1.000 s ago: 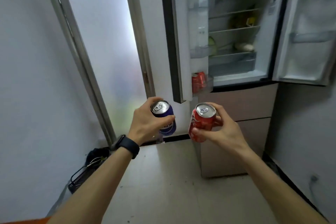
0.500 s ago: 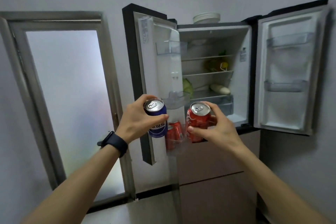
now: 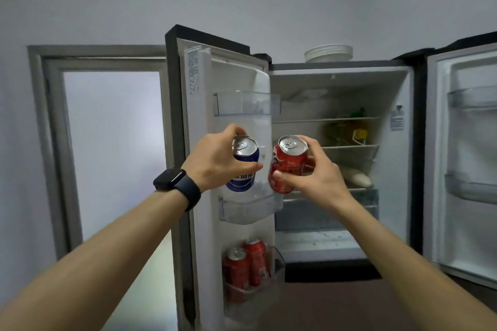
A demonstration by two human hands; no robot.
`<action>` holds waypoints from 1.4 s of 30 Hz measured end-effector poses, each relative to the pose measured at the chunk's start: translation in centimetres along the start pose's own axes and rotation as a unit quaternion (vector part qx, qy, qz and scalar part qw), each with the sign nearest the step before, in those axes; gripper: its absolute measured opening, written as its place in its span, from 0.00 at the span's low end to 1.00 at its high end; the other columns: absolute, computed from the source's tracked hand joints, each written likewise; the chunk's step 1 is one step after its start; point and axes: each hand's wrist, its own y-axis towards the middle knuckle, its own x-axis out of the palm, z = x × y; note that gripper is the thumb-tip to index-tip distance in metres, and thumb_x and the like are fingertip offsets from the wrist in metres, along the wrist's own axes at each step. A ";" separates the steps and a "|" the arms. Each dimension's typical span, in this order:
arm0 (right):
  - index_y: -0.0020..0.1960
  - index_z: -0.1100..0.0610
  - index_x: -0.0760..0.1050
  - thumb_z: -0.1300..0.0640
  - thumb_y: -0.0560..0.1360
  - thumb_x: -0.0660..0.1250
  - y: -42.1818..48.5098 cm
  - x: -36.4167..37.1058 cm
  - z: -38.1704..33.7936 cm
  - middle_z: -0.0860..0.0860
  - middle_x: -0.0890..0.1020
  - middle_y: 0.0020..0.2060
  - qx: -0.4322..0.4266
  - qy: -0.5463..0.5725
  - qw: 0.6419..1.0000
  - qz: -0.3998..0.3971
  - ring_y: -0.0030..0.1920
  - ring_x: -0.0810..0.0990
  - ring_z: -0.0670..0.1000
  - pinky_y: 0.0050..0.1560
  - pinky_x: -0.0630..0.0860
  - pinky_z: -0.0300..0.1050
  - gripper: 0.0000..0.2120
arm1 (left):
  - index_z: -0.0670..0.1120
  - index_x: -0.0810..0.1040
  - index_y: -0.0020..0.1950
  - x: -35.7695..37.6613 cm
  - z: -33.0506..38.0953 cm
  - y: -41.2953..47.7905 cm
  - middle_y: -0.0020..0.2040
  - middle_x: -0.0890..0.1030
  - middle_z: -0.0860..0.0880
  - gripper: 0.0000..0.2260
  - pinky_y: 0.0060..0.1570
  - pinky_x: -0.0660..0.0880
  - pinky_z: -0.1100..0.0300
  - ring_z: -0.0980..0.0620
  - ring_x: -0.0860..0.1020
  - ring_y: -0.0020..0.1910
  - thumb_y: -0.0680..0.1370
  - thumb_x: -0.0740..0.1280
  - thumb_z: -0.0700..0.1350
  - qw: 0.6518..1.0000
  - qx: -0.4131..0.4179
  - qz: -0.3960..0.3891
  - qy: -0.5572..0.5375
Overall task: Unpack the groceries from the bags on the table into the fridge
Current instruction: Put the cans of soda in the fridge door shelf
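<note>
My left hand (image 3: 215, 161) grips a blue soda can (image 3: 243, 169) and my right hand (image 3: 317, 177) grips a red soda can (image 3: 287, 166). Both cans are upright, held side by side just above the middle bin (image 3: 250, 209) of the fridge's open left door (image 3: 199, 142). Two red cans (image 3: 246, 263) stand in the bottom door bin. The fridge (image 3: 341, 70) stands with both doors open; its shelves hold a yellow-capped bottle (image 3: 359, 134), greens and a pale vegetable (image 3: 359, 179).
A stack of white plates (image 3: 328, 52) sits on top of the fridge. The right door (image 3: 468, 169) has bare bins. A frosted glass door (image 3: 113, 153) stands left of the fridge. A black watch (image 3: 176, 185) is on my left wrist.
My view has risen and closed in on the fridge. Both hands have lifted the cans from below the bottom door bin up to the middle bin's height.
</note>
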 end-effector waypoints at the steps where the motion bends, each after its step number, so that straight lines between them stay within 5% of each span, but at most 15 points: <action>1: 0.65 0.33 0.65 0.47 0.65 0.81 1.1 0.2 0.9 0.33 0.77 0.52 -0.004 0.012 1.000 -0.007 0.53 0.77 0.36 0.55 0.74 0.36 0.36 | 0.49 0.71 0.65 0.5 0.3 0.8 0.57 0.82 0.49 0.31 0.50 0.79 0.57 0.51 0.79 0.51 0.68 0.77 0.60 0.999 0.000 -0.004 0.036; 9: 0.67 0.37 0.68 0.43 0.62 0.82 7.1 2.2 7.9 0.47 0.77 0.61 -0.018 0.061 0.995 -0.076 0.59 0.78 0.46 0.61 0.77 0.48 0.38 | 0.52 0.73 0.65 5.4 0.5 4.2 0.57 0.73 0.50 0.30 0.52 0.77 0.55 0.48 0.77 0.53 0.69 0.74 0.64 0.971 -0.101 -0.068 0.206; 15: 0.72 0.47 0.65 0.48 0.67 0.80 9.4 4.1 10.2 0.49 0.76 0.64 -0.008 0.054 0.986 -0.159 0.60 0.74 0.45 0.63 0.71 0.44 0.39 | 0.52 0.82 0.55 7.3 -1.0 5.0 0.51 0.82 0.51 0.35 0.58 0.64 0.51 0.50 0.75 0.52 0.68 0.57 0.78 0.859 -0.074 -0.097 0.497; 22: 0.73 0.50 0.60 0.44 0.71 0.76 10.3 6.5 10.5 0.51 0.77 0.67 0.006 0.003 0.966 -0.258 0.62 0.79 0.51 0.60 0.78 0.49 0.37 | 0.51 0.81 0.57 7.2 -1.9 5.5 0.53 0.84 0.51 0.33 0.69 0.55 0.46 0.48 0.75 0.59 0.72 0.56 0.75 0.835 -0.108 -0.131 0.524; 28: 0.76 0.49 0.64 0.38 0.71 0.73 9.2 7.1 11.1 0.51 0.72 0.65 -0.060 -0.103 0.978 -0.171 0.65 0.73 0.54 0.66 0.72 0.51 0.39 | 0.55 0.74 0.67 7.6 -2.3 4.1 0.60 0.81 0.52 0.33 0.74 0.49 0.45 0.50 0.74 0.64 0.71 0.58 0.75 0.846 -0.083 -0.117 0.513; 31: 0.76 0.48 0.62 0.38 0.66 0.77 9.6 6.9 11.2 0.51 0.74 0.64 -0.031 -0.126 0.972 -0.196 0.63 0.76 0.54 0.65 0.74 0.53 0.44 | 0.57 0.70 0.71 7.7 -2.3 3.8 0.67 0.77 0.52 0.33 0.75 0.46 0.44 0.50 0.71 0.68 0.71 0.64 0.72 0.845 -0.075 -0.117 0.517; 38: 0.72 0.54 0.65 0.39 0.66 0.78 9.8 7.7 10.7 0.53 0.80 0.61 -0.020 -0.186 0.960 -0.210 0.59 0.80 0.55 0.59 0.78 0.53 0.42 | 0.54 0.69 0.72 8.8 -2.7 4.6 0.64 0.79 0.51 0.32 0.73 0.39 0.38 0.48 0.73 0.66 0.72 0.68 0.66 0.844 -0.117 -0.141 0.505; 42: 0.76 0.56 0.58 0.38 0.69 0.75 10.0 8.0 9.5 0.57 0.79 0.58 -0.034 -0.267 0.941 -0.206 0.56 0.81 0.58 0.52 0.78 0.54 0.45 | 0.53 0.68 0.71 8.7 -2.7 4.9 0.62 0.79 0.51 0.31 0.73 0.38 0.37 0.48 0.74 0.65 0.72 0.69 0.64 0.849 -0.134 -0.151 0.487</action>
